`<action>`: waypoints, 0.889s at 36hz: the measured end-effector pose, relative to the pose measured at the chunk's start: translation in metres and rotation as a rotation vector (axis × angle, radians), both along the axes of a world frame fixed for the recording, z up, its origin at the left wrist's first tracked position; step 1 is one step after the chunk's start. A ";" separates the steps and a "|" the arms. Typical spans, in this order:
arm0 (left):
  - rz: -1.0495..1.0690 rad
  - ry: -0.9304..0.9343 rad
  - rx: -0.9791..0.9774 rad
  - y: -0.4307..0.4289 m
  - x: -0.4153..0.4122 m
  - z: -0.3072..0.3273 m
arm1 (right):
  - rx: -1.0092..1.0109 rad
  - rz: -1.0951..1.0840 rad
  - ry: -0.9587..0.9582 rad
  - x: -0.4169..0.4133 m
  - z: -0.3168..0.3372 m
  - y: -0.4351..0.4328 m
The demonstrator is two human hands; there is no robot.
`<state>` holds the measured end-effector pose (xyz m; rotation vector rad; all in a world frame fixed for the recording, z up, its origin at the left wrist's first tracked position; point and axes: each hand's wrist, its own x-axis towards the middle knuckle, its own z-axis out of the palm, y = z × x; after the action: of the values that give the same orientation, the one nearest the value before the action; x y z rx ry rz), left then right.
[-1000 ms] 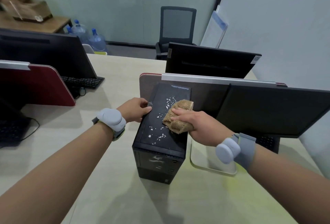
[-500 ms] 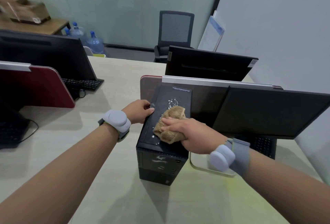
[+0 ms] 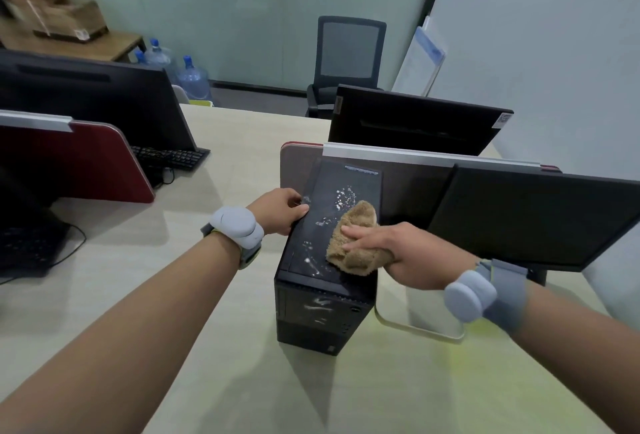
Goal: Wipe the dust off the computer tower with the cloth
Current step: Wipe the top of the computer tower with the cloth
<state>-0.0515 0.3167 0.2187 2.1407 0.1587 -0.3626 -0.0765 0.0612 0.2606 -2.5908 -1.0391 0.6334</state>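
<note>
On the pale desk [image 3: 173, 295], black upright computer tower [image 3: 322, 298]; right hand [image 3: 412, 257], grip closed on crumpled tan cloth [image 3: 353, 243], right of white dust specks [image 3: 343, 196] strung along its long top; left hand [image 3: 280, 210] steadies.

Office: black flat monitors [image 3: 412, 120], red desk dividers [image 3: 74, 163], black keyboard [image 3: 168, 157] on pale surface [image 3: 242, 143]; grey mesh swivel chair [image 3: 348, 53] far.

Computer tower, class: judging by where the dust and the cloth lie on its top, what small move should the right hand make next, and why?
Probably slide the cloth forward, away from the person, along the top of the computer tower. White dust specks lie just beyond the cloth. The right hand already presses the cloth flat, and the left hand braces the tower's left edge.
</note>
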 end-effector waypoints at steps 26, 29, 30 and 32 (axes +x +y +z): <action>-0.106 0.054 0.278 -0.006 0.006 0.005 | -0.022 0.129 -0.030 -0.023 0.007 0.012; -0.107 0.055 0.294 -0.005 0.004 0.005 | -0.044 0.120 -0.024 -0.026 0.008 -0.009; -0.102 0.059 0.285 -0.005 0.003 0.005 | -0.046 0.115 -0.018 -0.026 0.008 -0.014; -0.088 0.073 0.259 -0.005 0.002 0.004 | -0.055 0.114 -0.021 -0.027 0.008 -0.015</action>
<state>-0.0495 0.3116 0.2224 2.3963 0.1606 -0.4946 -0.1033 0.0459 0.2686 -2.6052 -1.1990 0.6716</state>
